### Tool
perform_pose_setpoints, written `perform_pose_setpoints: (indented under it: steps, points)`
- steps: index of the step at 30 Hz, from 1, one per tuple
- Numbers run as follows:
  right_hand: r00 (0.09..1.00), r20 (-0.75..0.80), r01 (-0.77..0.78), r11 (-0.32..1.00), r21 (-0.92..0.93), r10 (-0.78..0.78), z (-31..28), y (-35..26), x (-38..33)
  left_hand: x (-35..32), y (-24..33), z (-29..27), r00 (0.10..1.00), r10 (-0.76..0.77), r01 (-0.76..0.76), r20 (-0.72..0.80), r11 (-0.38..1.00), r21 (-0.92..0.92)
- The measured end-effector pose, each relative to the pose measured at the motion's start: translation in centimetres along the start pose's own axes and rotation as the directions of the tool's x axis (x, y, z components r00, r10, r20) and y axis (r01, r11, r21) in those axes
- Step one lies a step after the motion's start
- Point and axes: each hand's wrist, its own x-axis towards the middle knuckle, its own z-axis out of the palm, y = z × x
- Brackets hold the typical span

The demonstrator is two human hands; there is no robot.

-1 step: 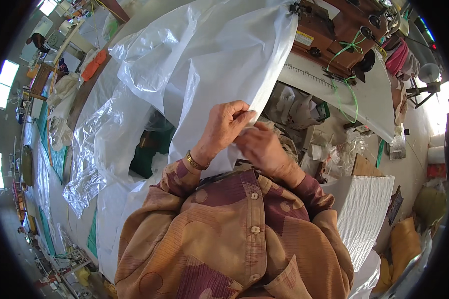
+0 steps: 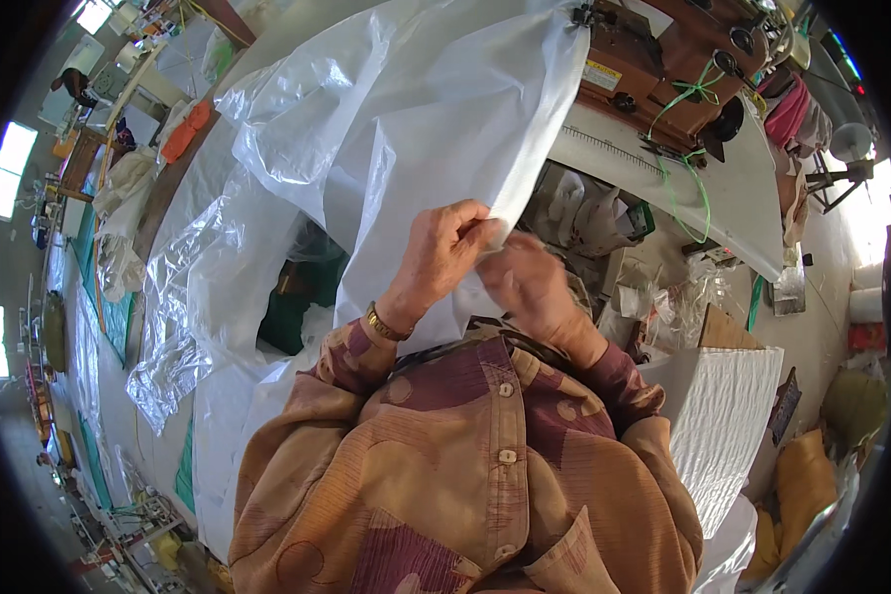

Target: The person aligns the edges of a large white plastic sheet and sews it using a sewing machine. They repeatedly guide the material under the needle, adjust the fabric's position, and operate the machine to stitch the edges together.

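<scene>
My left hand [image 2: 444, 249], with a gold watch at the wrist, pinches the right edge of a large white plastic-like sheet [image 2: 445, 148] between thumb and fingers. My right hand [image 2: 530, 287] is just right of it, close below that edge. Motion blurs its fingers, so whether they grip the sheet does not show. From my hands the sheet's edge runs up and away to the needle end of a brown sewing machine [image 2: 653, 69]. Shiny clear film [image 2: 287, 119] lies in folds over the sheet's left part.
A pale worktable [image 2: 733, 213] with a ruler strip [image 2: 614, 150] extends right of the sheet. Green string [image 2: 698, 94] hangs from the machine. Below the table are crumpled plastic scraps [image 2: 693, 297]. White pleated material [image 2: 728, 406] stands by my right elbow, and an orange bundle [image 2: 186, 132] lies far left.
My right hand has moved slightly right, and its fingers have turned upward in a blur. My left hand, still pinching the edge, has shifted a little left.
</scene>
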Motion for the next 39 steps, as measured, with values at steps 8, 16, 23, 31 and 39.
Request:
perform_pose_setpoints:
  steps: [8, 16, 23, 31, 39]
  points:
    - [0.998, -0.05, 0.042, 0.97, 0.238, -0.031, 10.4, 8.4, 11.0, 1.6, 8.1, -6.4, 0.874, 0.484, -0.454, 0.054, 0.769, 0.45]
    - [0.979, 0.161, -0.141, 0.983, 0.114, 0.121, 17.8, 9.6, 12.1, 2.7, 6.6, -7.8, 0.788, 0.369, -0.611, 0.493, 0.568, 0.552]
    - [0.939, 0.31, -0.082, 0.973, -0.216, 0.147, 5.7, 10.8, 8.8, 0.8, -6.3, -0.6, 0.926, 0.373, -0.352, 0.066, 0.781, 0.516]
    - [0.902, 0.18, 0.428, 0.75, -0.504, -0.393, -7.3, 6.0, 14.7, 0.3, -6.2, 2.3, 0.98, 0.073, -0.06, -0.186, 0.995, 0.074]
    - [0.841, 0.418, 0.512, 0.756, -0.409, -0.343, -5.1, 6.9, 14.1, -0.7, -5.3, 1.7, 0.962, -0.231, 0.158, -0.147, 0.907, -0.39]
